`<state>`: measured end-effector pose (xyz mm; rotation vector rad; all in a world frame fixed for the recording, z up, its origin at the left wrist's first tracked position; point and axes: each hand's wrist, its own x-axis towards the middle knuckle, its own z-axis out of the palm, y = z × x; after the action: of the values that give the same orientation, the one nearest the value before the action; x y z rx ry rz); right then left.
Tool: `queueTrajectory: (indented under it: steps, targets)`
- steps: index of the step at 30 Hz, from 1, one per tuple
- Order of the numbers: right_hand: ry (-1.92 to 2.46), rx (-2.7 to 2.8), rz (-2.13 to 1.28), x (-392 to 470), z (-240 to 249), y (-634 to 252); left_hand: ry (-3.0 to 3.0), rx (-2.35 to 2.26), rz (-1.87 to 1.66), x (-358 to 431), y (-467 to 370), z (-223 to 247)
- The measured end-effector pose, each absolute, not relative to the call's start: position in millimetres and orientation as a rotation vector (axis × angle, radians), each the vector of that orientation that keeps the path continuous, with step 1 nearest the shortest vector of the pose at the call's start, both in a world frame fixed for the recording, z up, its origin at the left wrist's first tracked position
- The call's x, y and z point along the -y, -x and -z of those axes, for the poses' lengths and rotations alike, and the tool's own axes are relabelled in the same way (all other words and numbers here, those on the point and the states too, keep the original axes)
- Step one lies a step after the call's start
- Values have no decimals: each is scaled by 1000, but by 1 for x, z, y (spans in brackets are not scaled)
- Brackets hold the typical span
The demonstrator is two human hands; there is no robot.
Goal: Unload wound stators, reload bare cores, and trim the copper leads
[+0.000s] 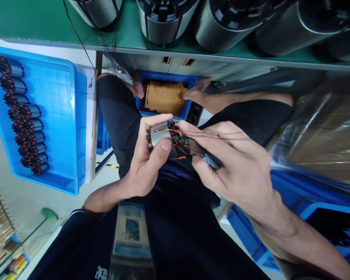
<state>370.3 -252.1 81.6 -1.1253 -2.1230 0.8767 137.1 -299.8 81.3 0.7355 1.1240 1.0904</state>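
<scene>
Nearest the viewer, the person's left hand [147, 157] is curled closed around a short silver metal cylinder with black end pieces and copper-coloured windings [160, 133], thumb across its near side and forefinger along its far side. The cylinder is held above the lap, between the knees; its long axis runs roughly left to right, with the wound end turned towards the right hand [236, 159]. The governing relation is this: the left hand encloses the body, while the right hand lies just to the right of the exposed end, one fingertip beside the fine reddish wires [221, 135] that trail from it across the fingers. The right hand is partly closed and has hold of a slender blue-and-dark tool [211, 161] directed at the cylinder; its kind is unclear, and whether it touches the windings cannot be told.

Beyond the left forearm, a shallow blue plastic tray [58, 101] carries small silver cores with copper windings [32, 112], grouped along its left side. Beyond the right forearm are blue plastic bins [282, 181], one holding black pieces [329, 225], and a brown box under clear film [329, 128]. Lower down, between the bare feet, a blue plastic floor bin [189, 80] holds tan sheet material [163, 95]. Across the front, a green-topped counter [37, 19] bears a row of large silver metal cylinders with black tops [159, 31]; dark red wires [81, 41] hang over its edge at left.
</scene>
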Motion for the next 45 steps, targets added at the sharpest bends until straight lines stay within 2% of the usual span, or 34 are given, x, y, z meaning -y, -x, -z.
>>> queueTrajectory:
  steps: [6,14,22,26,34,40,45]
  targets:
    - [1031,1933,-1099,251,-80,-364,-797,-1166,-1127,301,-144,-78]
    - [1186,2107,-919,258,-71,-377,-805,-1100,-1136,305,-144,-77]
    - [1213,1901,-1227,230,-9,-358,-343,-1255,-1119,271,-157,-14]
    - [1293,1962,-1225,232,9,-361,-279,-1256,-1135,268,-154,-9]
    - [1331,2113,-919,241,-34,-367,-498,-1176,-1129,277,-152,-57]
    - [1328,2168,-803,238,-67,-364,-655,-1138,-1112,294,-144,-68]
    - [1217,2158,-902,244,-74,-361,-576,-1030,-1154,293,-147,-73]
